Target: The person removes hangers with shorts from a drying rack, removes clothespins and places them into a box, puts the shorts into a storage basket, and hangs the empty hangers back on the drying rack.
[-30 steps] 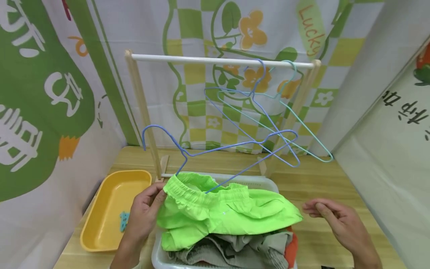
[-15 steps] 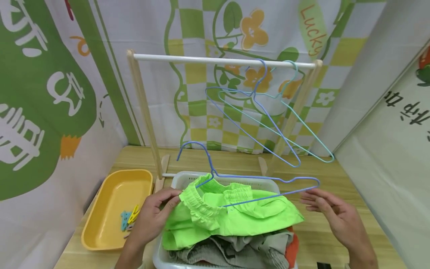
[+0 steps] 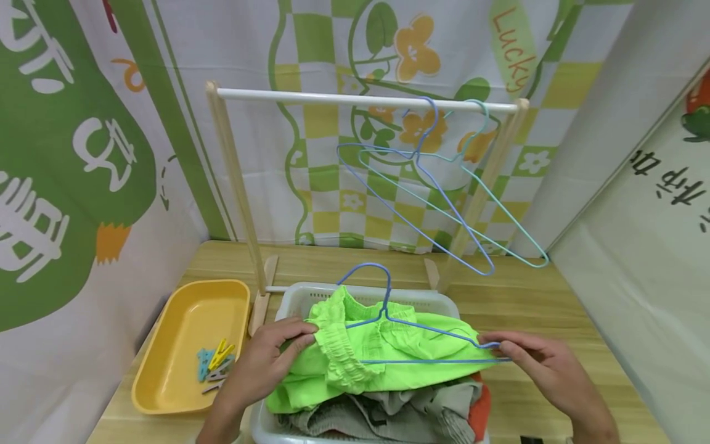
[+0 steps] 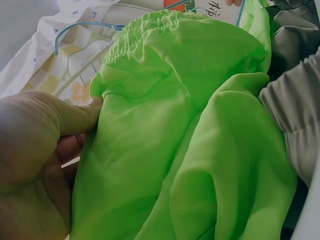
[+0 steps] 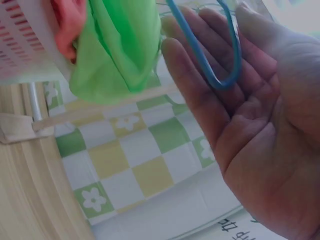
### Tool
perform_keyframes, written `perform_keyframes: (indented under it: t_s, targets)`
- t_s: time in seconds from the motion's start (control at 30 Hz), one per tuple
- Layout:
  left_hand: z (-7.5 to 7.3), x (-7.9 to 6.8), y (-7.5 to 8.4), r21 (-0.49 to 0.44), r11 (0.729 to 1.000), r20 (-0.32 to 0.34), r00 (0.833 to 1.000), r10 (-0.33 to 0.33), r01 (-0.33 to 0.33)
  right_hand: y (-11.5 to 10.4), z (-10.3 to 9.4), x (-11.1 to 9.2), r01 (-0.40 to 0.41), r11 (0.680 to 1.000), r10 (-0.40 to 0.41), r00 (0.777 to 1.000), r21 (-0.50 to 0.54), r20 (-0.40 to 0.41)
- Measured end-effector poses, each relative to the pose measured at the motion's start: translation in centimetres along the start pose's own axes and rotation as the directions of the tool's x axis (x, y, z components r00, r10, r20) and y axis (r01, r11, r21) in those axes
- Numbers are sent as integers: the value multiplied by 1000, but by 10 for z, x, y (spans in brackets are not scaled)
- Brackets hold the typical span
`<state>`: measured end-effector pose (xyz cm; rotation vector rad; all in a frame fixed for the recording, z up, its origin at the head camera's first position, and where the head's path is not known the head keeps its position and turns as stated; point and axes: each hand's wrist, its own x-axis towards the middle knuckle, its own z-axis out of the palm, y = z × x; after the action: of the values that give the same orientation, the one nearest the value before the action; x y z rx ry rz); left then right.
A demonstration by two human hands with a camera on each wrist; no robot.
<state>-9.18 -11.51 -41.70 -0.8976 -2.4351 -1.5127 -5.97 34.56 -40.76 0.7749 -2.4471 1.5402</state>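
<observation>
Neon green shorts (image 3: 421, 377) with a gathered elastic waistband lie over a pile of clothes in the white basket (image 3: 444, 303). At the waistband's left side, my left hand (image 3: 265, 361) pinches the cloth between thumb and fingers. A blue hanger (image 3: 432, 331) has its left end inside the waistband, hidden by cloth; its hook points up and left. The hanger's right end lies against the fingers of my right hand (image 3: 554, 367). In the right wrist view those fingers are fairly straight behind the blue loop (image 5: 220, 82), with the thumb beside it.
Behind the basket stands a rack with a white rail (image 3: 333, 97); a blue hanger (image 3: 383, 203) and a mint hanger (image 3: 507, 216) hang at its right. A yellow tray (image 3: 166, 370) with several clothespins (image 3: 213, 361) sits left. Grey clothing (image 3: 388, 416) lies under the shorts.
The blue hanger has swung down and to the right, and its right end has come to my right hand. My left hand has shifted right with the waistband.
</observation>
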Motion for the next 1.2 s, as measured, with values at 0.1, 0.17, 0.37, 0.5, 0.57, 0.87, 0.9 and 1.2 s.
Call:
perform_keyframes:
  t_s: [0.1, 0.17, 0.37, 0.5, 0.57, 0.87, 0.9, 1.2]
  targets:
    - [1, 1, 0, 3, 1000, 5, 1000, 25, -25, -2, 3, 2, -63, 997, 66, 995, -40, 76]
    - [1, 2, 0, -1, 999, 7, 999, 36, -36, -3, 5, 3, -70, 997, 72, 992, -28, 106]
    - [1, 2, 1, -40, 999, 2, 1000, -8, 8, -5, 5, 4, -18, 999, 13, 993, 36, 115]
    - [1, 2, 1, -41, 998, 14, 999, -53, 53, -5, 3, 2, 27, 1000, -28, 996, 12, 81]
    - [2, 1, 0, -42, 996, 22, 997, -72, 73, -5, -1, 0, 42, 999, -42, 998, 7, 52]
    - [-4, -9, -2, 75, 981, 53, 982, -180, 176, 2, -24, -17, 189, 964, -173, 980, 187, -96]
    - [-6, -11, -2, 110, 979, 65, 981, -182, 174, 3, -27, -19, 214, 950, -196, 975, 226, -101]
    - [-22, -30, 0, 261, 956, 112, 980, -165, 131, -4, -47, -37, 159, 956, -101, 967, 247, -232]
